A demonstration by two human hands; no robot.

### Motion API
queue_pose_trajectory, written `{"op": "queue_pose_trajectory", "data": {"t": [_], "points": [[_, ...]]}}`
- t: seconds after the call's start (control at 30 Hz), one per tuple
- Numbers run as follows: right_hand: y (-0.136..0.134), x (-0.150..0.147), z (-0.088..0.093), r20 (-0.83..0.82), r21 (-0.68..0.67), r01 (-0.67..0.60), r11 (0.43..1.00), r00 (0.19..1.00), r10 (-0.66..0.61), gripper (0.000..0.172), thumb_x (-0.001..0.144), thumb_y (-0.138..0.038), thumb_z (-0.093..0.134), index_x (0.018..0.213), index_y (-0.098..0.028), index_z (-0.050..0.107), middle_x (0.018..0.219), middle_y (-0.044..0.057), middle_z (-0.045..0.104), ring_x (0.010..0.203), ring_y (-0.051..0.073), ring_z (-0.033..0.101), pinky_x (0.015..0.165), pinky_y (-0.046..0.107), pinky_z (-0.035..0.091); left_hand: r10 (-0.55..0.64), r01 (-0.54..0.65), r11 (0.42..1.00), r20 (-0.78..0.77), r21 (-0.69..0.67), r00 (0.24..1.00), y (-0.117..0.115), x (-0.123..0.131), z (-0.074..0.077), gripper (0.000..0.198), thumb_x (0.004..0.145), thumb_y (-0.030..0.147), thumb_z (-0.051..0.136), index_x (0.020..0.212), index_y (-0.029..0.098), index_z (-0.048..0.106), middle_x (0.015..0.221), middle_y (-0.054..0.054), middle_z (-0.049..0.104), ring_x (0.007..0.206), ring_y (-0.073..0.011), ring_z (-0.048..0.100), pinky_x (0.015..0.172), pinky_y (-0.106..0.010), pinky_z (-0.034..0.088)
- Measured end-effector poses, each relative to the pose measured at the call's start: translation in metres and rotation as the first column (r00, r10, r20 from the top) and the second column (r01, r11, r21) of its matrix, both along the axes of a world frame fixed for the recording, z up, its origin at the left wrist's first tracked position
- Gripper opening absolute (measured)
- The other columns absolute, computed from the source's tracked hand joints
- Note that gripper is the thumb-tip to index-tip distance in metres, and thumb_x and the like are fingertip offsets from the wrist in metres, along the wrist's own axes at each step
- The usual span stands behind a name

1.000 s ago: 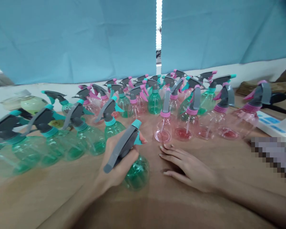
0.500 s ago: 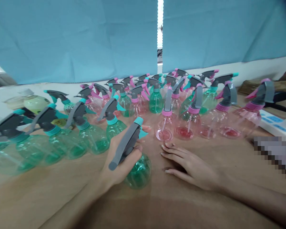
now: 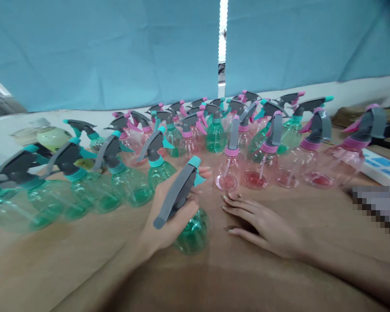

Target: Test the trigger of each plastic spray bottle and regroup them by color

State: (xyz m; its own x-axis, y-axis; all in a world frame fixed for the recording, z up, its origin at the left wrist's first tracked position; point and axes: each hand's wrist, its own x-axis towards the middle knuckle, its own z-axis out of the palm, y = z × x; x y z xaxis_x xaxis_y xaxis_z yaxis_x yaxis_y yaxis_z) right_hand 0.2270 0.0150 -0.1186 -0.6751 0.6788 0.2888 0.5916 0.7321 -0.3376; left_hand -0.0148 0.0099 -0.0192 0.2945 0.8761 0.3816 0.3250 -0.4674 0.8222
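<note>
Viewed from where I stand, the person's upper limbs are bare along their visible length. The left hand (image 3: 173,229) has slim digits and a smooth, rounded back; part of it is obscured. The right hand (image 3: 263,221) has slender fingers (image 3: 243,203), tapering to narrow ends, with nails at the tips; their finish is too small to determine. Each hand joins a narrow, bare wrist. The left forearm (image 3: 117,271) and right forearm (image 3: 341,266) are slim, smooth in outline and uncovered.
</note>
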Motion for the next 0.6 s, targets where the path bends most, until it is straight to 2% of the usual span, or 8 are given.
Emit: {"op": "queue_pose_trajectory", "data": {"t": [0.17, 0.3, 0.47, 0.6], "points": [[-0.0006, -0.0005, 0.0013, -0.043, -0.006, -0.004, 1.0, 0.999, 0.003, 0.049, 0.093, -0.043, 0.05, 0.136, -0.021, 0.047, 0.142, 0.008, 0.048, 0.133, 0.026, 0.04, 0.109, 0.049, 0.036, -0.016, 0.016, 1.0, 0.021, 0.0, 1.0, 0.0011, 0.0003, -0.0012, 0.05, 0.074, 0.007, 0.051, 0.118, 0.028, 0.06, 0.132, -0.001, 0.056, 0.105, -0.0204, 0.061, 0.089, -0.033, 0.052], [-0.0009, -0.0009, 0.0028, -0.047, -0.016, -0.005, 1.0, 0.999, 0.004, 0.049, 0.092, -0.043, 0.05, 0.135, -0.02, 0.048, 0.141, 0.008, 0.049, 0.133, 0.025, 0.039, 0.109, 0.048, 0.035, -0.026, 0.026, 1.0, 0.021, -0.013, 0.999, -0.0004, 0.0015, 0.0013, 0.05, 0.073, 0.008, 0.052, 0.118, 0.027, 0.059, 0.132, -0.002, 0.057, 0.107, -0.0212, 0.061, 0.09, -0.034, 0.052], [-0.0004, -0.0004, 0.001, -0.072, -0.02, -0.005, 1.0, 0.997, 0.003, 0.048, 0.092, -0.042, 0.052, 0.136, -0.022, 0.048, 0.141, 0.008, 0.049, 0.133, 0.026, 0.04, 0.109, 0.048, 0.035, 0.002, -0.001, 0.998, 0.013, -0.055, 1.0, -0.0023, 0.0047, 0.0066, 0.052, 0.07, 0.01, 0.052, 0.119, 0.025, 0.057, 0.123, -0.003, 0.062, 0.105, -0.0213, 0.062, 0.092, -0.035, 0.052], [-0.0003, -0.0003, 0.0002, -0.074, -0.016, -0.005, 1.0, 0.997, 0.004, 0.048, 0.092, -0.042, 0.052, 0.136, -0.022, 0.048, 0.14, 0.008, 0.05, 0.133, 0.026, 0.04, 0.109, 0.048, 0.035, -0.021, 0.02, 0.999, -0.027, -0.049, 0.999, -0.0006, 0.0034, 0.0067, 0.05, 0.072, 0.013, 0.052, 0.119, 0.028, 0.056, 0.107, -0.002, 0.067, 0.086, -0.0199, 0.065, 0.076, -0.033, 0.055]]}}
